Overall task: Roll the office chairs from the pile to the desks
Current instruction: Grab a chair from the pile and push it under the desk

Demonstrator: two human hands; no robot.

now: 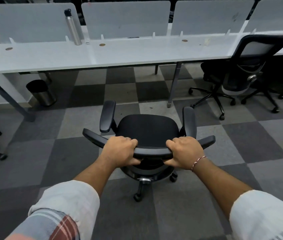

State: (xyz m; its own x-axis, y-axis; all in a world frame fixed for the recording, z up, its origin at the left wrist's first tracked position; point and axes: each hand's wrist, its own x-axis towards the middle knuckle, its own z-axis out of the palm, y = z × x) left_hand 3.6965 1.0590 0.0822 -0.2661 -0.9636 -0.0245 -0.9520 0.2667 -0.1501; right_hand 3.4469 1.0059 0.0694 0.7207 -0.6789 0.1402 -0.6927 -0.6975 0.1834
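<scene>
Beyond held chair (147,129), desk (119,54), desk leg (174,84), bin (41,92), second chair (255,47)

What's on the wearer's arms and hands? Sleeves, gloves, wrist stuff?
No gloves: left hand and right hand are bare. Pale grey sleeves, left sleeve and right sleeve, end near the elbows. The left one shows blue-grey and red plaid lower down. A red-and-white thread band circles the right wrist. No watch visible.
</scene>
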